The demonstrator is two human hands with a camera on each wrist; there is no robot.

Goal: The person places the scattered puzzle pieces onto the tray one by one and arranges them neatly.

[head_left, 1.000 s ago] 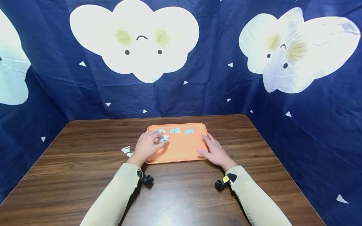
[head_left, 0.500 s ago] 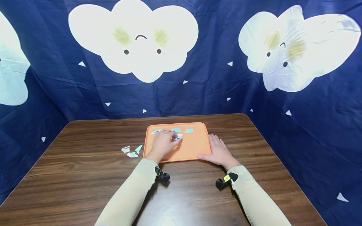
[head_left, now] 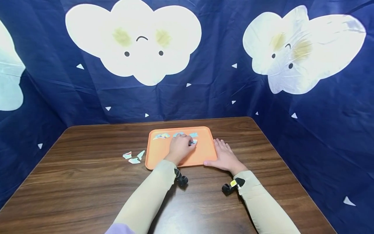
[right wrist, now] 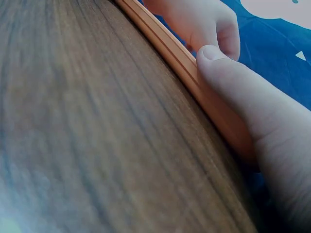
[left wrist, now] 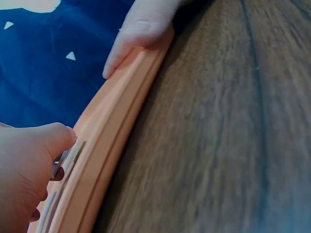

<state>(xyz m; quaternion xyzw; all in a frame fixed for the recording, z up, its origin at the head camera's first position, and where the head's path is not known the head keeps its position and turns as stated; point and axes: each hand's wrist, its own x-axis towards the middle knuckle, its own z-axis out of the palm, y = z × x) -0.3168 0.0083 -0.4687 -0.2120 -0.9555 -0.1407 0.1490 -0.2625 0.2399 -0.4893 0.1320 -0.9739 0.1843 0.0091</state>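
My left hand [head_left: 179, 149] is over the orange tray [head_left: 157, 156], pinching a light-blue picture piece [head_left: 194, 141] with a jagged edge between thumb and fingers. In the left wrist view, part of this piece [left wrist: 60, 162] shows between thumb and fingers. Along the tray's far side lie a multicoloured piece [head_left: 161, 136], a blue piece [head_left: 178, 134] partly hidden by my left hand, and another blue piece [head_left: 193, 134]. At the tray's front right corner rests my right hand [head_left: 224, 157], its fingers straight along the right side and its thumb on the front rim.
Left of the tray, three more jagged pieces lie on the wooden table [head_left: 87, 182]: one with a red edge [head_left: 127, 155], a pale one [head_left: 134, 161] and a narrow one [head_left: 141, 154]. A blue curtain [head_left: 175, 100] with clouds surrounds the far sides.
My left hand has moved right across the tray with the pinched piece, uncovering the multicoloured one. My right hand has shifted from over the tray's right part to its edge, fingers now straighter.
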